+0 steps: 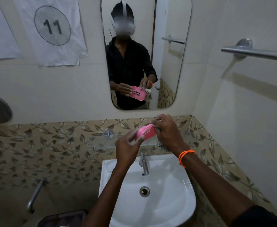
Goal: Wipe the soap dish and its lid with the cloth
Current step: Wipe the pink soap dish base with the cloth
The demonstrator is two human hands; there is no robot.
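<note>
Wiping the pink soap dish (pixel 146 132), pinched at its eight-o'clock end by the left hand (pixel 128 149) above the sink (pixel 180 202), right hand (pixel 168 132) clutching the cloth (pixel 152 125) at two o'clock; next, probably turning it to reach unwiped faces.

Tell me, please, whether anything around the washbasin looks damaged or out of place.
The paper sheet marked 11 on the wall left of the mirror is torn and ragged along its lower right edge. Nothing else stands out; the sink looks intact.
</note>
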